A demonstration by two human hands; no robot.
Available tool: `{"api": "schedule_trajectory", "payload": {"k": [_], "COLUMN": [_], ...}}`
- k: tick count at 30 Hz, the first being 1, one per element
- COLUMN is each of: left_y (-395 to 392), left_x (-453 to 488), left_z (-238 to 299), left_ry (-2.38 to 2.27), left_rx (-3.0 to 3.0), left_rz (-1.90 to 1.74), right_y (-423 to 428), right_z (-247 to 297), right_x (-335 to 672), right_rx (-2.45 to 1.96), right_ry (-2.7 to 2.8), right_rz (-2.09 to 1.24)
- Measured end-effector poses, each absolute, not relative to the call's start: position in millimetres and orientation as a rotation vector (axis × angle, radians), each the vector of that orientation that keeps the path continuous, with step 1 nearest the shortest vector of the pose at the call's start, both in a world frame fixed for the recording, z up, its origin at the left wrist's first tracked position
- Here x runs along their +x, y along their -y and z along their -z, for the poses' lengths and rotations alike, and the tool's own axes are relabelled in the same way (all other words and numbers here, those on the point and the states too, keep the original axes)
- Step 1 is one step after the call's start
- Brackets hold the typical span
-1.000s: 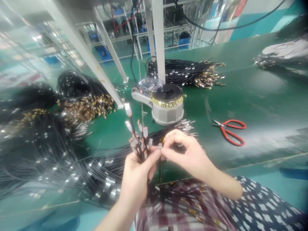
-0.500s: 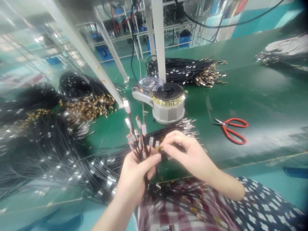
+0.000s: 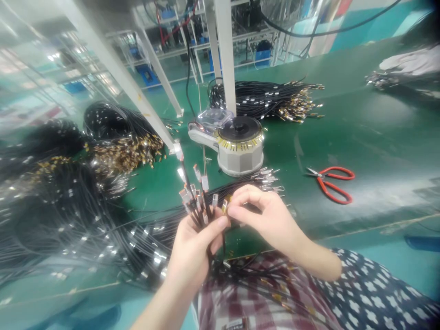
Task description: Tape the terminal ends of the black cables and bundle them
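Left fingers (image 3: 216, 226) hold cables (image 3: 206, 201) roughly upright, silver connectors (image 3: 205, 183) mostly pointing up-left.

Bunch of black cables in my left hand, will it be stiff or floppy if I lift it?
The black cables should be fairly stiff just above the left hand, where short ends stand up unsupported. Longer runs would probably flop, since the coiled cables bend in a loop. The crowded silver connectors may snag one another.

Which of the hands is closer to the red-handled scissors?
Right: the right hand is left of the scissors, not touching them; the left hand, holding black cables, is farther left.
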State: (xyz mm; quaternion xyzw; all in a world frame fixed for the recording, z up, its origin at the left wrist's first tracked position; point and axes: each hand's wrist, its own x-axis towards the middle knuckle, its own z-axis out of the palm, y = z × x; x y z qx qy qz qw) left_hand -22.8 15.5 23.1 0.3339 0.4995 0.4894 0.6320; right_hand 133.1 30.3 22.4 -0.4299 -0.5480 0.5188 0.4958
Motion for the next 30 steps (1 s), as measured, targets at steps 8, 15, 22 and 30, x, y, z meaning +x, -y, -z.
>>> {"api": "schedule_trajectory", "payload": {"k": [8, 15, 22, 30], "left_y": [-15.5, -16.3, -16.7, -27.1], "left_x": [-20.0, -20.6, -24.3, -31.1], "left_z": [-24.7, -20.2, -24.2, -31.9], "left_ry": [-1.091, -1.149, -1.058, -0.81], "left_rx": [0.856, 0.844, 0.865, 0.775], "left_rz": [-1.091, -1.045, -0.996, -0.596], "right_y": [-36.5, -29.8, -37.5, -50.3], "right_z": [-22.8, -24.1, -20.2, -13.6], "right_x": [134.9, 128.2, 135.1, 133.1], "right_rx": [-0.981, -1.027, -0.997, -0.623], "right_ry": [1.307, 1.315, 1.248, 1.253], "right_rz": [-1.403, -1.193, -1.428, -1.822]}}
